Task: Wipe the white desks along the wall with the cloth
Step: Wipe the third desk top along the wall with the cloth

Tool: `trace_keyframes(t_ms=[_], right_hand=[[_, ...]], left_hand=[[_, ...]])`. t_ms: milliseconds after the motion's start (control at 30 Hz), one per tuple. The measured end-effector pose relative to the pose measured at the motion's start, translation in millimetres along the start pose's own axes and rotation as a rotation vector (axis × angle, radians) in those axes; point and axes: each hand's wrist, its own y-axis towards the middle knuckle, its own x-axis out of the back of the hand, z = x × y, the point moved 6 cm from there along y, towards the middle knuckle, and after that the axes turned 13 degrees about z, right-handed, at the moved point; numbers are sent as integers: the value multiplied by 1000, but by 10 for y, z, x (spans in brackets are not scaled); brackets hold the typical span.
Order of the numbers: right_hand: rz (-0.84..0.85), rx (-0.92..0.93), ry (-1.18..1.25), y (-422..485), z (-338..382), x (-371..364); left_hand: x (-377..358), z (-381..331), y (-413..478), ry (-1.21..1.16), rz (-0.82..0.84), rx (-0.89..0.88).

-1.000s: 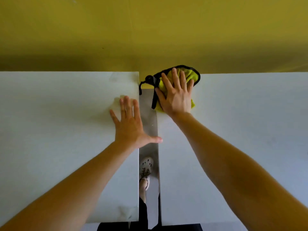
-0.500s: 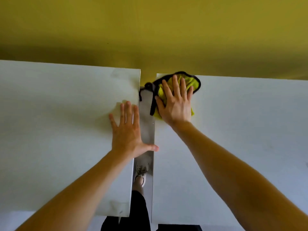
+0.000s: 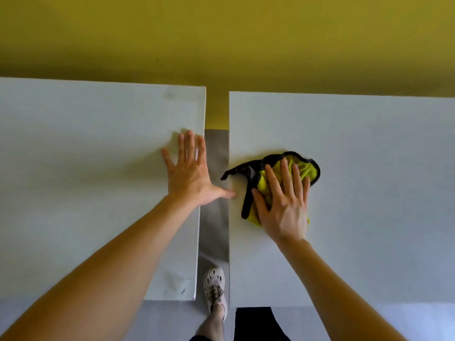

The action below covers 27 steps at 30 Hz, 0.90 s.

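Note:
Two white desks stand side by side against a yellow wall, the left desk [image 3: 86,168] and the right desk [image 3: 369,193], with a narrow gap between them. A yellow cloth with black trim [image 3: 302,168] lies on the right desk near its left edge. My right hand [image 3: 283,205] presses flat on the cloth with straight fingers. My left hand [image 3: 192,173] rests flat on the left desk's right edge, and its thumb reaches across the gap to the right desk.
The yellow wall [image 3: 221,40] runs along the back of both desks. Through the gap I see grey floor [image 3: 216,230] and my foot in a light shoe [image 3: 215,286]. Dark clothing shows at the bottom edge.
My right hand has dragged the cloth from the right desk's back left corner toward me, along the left edge. The left hand stays flat on the left desk.

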Motion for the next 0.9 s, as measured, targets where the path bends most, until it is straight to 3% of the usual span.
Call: trace_keyframes(t_ms=[233,467,700,900], right_hand=[[-21,-88,16,341,23,-7],[13,-87,-18,422,14,-3],[64,61,-65,-431,99,-101],[43,-44,-42,836,501,-112]], left_hand=[[-42,45,7,-42,-53,-10],[-567,-81,-572,-71,58,-32],[-696,-21,-661,-54,-43,-61],[-1054,143,-1077,-60,-3,-29]])
